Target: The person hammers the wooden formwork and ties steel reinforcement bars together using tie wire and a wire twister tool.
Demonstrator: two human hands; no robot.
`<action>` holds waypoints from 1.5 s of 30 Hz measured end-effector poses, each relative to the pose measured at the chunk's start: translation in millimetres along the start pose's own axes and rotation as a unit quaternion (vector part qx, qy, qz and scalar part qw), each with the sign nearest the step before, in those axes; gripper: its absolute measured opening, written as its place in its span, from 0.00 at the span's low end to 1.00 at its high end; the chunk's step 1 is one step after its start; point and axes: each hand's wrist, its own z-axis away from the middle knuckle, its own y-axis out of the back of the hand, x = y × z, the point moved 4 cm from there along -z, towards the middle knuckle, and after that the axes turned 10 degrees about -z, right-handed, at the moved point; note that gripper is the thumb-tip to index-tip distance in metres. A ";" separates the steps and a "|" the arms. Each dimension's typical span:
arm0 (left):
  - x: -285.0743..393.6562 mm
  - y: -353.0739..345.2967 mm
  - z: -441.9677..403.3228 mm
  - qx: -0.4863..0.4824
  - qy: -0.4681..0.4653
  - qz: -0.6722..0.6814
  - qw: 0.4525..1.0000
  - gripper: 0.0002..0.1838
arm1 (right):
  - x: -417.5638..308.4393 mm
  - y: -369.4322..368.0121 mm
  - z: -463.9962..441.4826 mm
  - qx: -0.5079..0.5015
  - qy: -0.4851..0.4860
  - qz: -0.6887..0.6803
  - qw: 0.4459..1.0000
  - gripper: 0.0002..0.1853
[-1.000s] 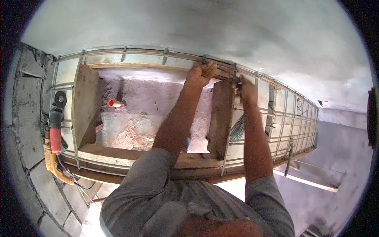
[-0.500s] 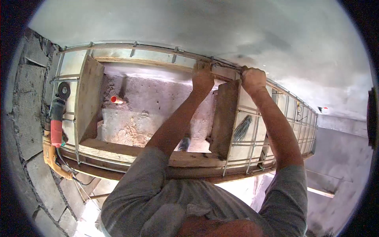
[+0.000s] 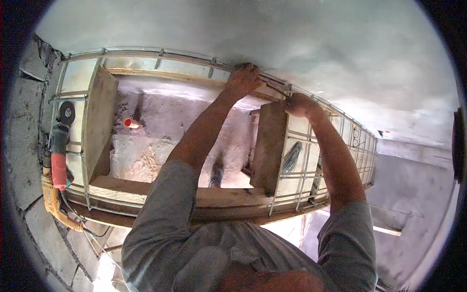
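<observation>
My left hand (image 3: pixel 243 80) is closed around the long steel rebar (image 3: pixel 185 55) that runs along the far side of the formwork, against the grey wall. To its right, my right hand (image 3: pixel 301 105) is closed with curled fingers at a rebar crossing, just above the top end of an upright wooden board (image 3: pixel 269 146). Whatever sits between the right fingers is hidden. Below that hand, a bundle of thin tie wire (image 3: pixel 292 158) lies on the rebar grid (image 3: pixel 304 177).
An angle grinder (image 3: pixel 59 163) and a yellow power tool (image 3: pixel 54 204) with cords lie at the left, beside a block wall (image 3: pixel 31 141). The framed opening shows a floor below with an orange pipe (image 3: pixel 130 123). Pliers-like handles (image 3: pixel 357 138) rest on the grid at right.
My left hand has shifted slightly left and up along the rebar. My right hand has come down and left, to the board's top corner. The view has moved a little.
</observation>
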 end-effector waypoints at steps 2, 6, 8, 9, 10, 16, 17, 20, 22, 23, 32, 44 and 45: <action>-5.8 -6.3 -3.0 0.000 0.038 0.056 0.998 0.25 | -1.8 2.1 8.2 0.079 -0.041 0.044 0.995 0.23; -3.0 -1.3 2.7 -0.044 0.070 0.073 0.994 0.27 | -39.7 28.5 36.4 0.248 -0.030 0.206 0.946 0.15; -6.7 1.4 -5.1 -0.083 0.078 0.092 0.989 0.27 | -56.6 49.3 35.1 0.225 -0.014 0.232 0.946 0.12; -7.0 1.3 -6.1 -0.079 0.074 0.120 0.987 0.26 | -63.4 60.2 32.8 0.224 -0.017 0.231 0.947 0.12; -8.9 1.0 -8.5 -0.074 0.071 0.145 0.984 0.26 | -69.4 67.8 25.6 0.154 -0.002 0.253 0.955 0.10; -16.6 -4.3 -14.4 -0.098 0.120 0.193 0.969 0.26 | -71.0 103.3 8.4 0.123 0.059 0.119 0.984 0.12; -18.4 -1.6 -16.1 -0.097 0.125 0.190 0.969 0.26 | -58.5 101.4 2.0 0.122 0.064 0.121 0.983 0.12; -16.5 13.2 -24.2 -0.148 0.145 0.162 0.965 0.27 | -17.8 76.8 -4.3 -0.026 0.000 0.034 0.999 0.14; -15.1 13.1 -23.3 -0.159 0.162 0.136 0.964 0.28 | 11.7 40.9 -3.1 -0.068 -0.023 -0.083 0.994 0.14; -14.0 11.0 -22.5 -0.163 0.162 0.136 0.964 0.28 | 35.4 13.0 -11.8 -0.084 -0.001 -0.126 0.989 0.17; 9.6 -18.7 -32.7 -0.293 0.297 0.082 0.905 0.26 | 17.5 -119.8 11.4 -0.155 0.031 -0.801 0.578 0.15; -16.0 14.8 -19.9 -0.009 0.233 0.201 0.951 0.22 | 0.1 23.4 10.5 0.055 0.016 -0.018 0.998 0.13; -17.2 49.1 -13.3 0.076 0.200 0.189 0.958 0.20 | -3.6 31.3 12.2 0.008 -0.025 -0.030 0.999 0.13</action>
